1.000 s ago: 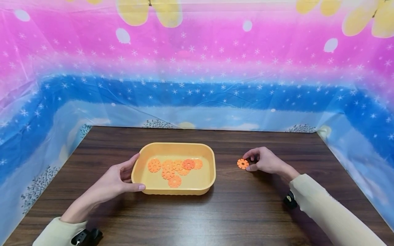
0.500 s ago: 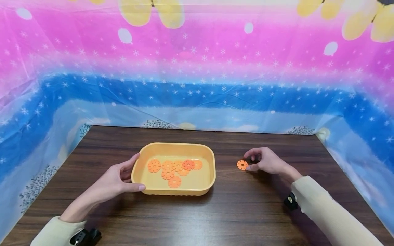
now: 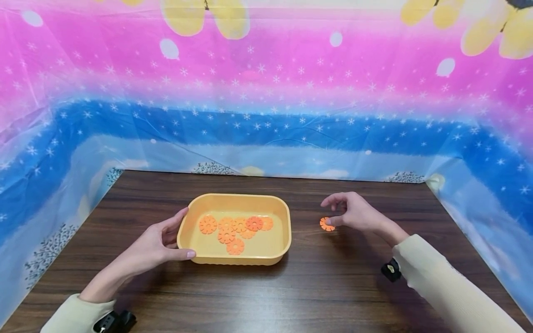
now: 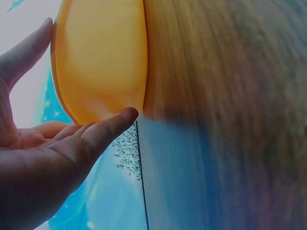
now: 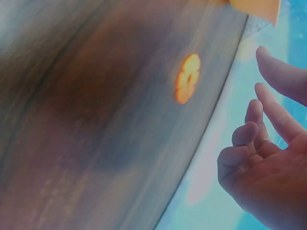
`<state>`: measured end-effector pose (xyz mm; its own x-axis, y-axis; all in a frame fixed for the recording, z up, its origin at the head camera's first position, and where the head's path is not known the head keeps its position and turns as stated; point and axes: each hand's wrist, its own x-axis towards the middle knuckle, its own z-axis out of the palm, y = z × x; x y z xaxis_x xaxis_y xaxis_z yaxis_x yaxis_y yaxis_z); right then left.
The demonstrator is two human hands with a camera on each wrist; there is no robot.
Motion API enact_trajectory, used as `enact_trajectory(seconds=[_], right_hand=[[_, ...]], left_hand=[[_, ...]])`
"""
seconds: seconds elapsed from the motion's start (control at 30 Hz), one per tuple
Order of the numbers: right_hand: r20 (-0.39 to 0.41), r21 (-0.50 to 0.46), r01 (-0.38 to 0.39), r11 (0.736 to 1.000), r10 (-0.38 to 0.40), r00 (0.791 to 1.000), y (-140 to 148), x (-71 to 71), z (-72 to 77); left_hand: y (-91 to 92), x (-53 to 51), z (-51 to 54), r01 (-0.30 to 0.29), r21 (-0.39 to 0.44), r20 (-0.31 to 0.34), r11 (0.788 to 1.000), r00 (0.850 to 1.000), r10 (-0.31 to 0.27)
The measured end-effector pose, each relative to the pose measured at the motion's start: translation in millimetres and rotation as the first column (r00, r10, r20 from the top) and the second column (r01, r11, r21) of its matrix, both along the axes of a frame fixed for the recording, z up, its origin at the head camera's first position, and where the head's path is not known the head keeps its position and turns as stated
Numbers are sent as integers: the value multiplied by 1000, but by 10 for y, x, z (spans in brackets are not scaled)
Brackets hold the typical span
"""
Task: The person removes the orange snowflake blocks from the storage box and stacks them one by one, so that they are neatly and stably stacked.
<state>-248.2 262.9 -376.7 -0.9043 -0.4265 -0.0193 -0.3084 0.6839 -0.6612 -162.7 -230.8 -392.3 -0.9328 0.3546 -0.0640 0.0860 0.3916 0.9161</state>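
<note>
A yellow plastic basin (image 3: 239,260) stands on the table, with several orange notched snowflake discs (image 3: 235,246) lying in it, some overlapping. My left hand (image 3: 147,245) grips its left end, thumb at the near corner and fingers along the far left side. In the left wrist view the fingers touch the outside of the basin (image 4: 100,52). A single orange disc (image 3: 324,225) lies flat on the table to the right of the basin. Over it hovers my right hand (image 3: 360,213), holding nothing; the right wrist view shows its fingers apart from the disc (image 5: 187,79).
The dark wooden table (image 3: 258,296) ends at a patterned cloth backdrop (image 3: 266,125) that stands behind and along both sides. A small black device (image 3: 391,270) sits at the right wrist, and another black device (image 3: 114,321) at the left wrist.
My right hand has let go of the single disc and risen slightly above it, its fingers spreading. The disc stays on the table. My left hand and the basin hold their place.
</note>
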Motion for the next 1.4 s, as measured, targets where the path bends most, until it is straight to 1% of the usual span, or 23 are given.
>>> enact_trajectory(seconds=[0.1,0.3,0.53,0.73,0.97,1.2,1.4], right_hand=[[-11,4,-9,1000,9,1000,-70,4,43],[-48,9,-33,999,33,998,-219,11,127],[-54,7,-38,999,39,998,-371,0,225],[-74,-7,-92,996,92,993,-528,15,301],[-110,-13,-148,989,146,983,-745,7,334],[-86,-36,-201,979,198,977,-973,22,355],[-74,-30,-235,972,232,970,-1143,23,350]], left_hand=[[4,-1,1,0,-8,-4,1000,1000,0],[2,-2,-6,0,0,10,1000,1000,0],[4,-12,7,-1,-6,13,1000,1000,1],[4,-20,8,-12,-46,10,999,1000,13],[5,-8,1,-7,-28,6,1000,1000,7],[17,-5,11,1,-21,2,1000,1000,-1],[15,-7,15,7,-10,3,1000,1000,-7]])
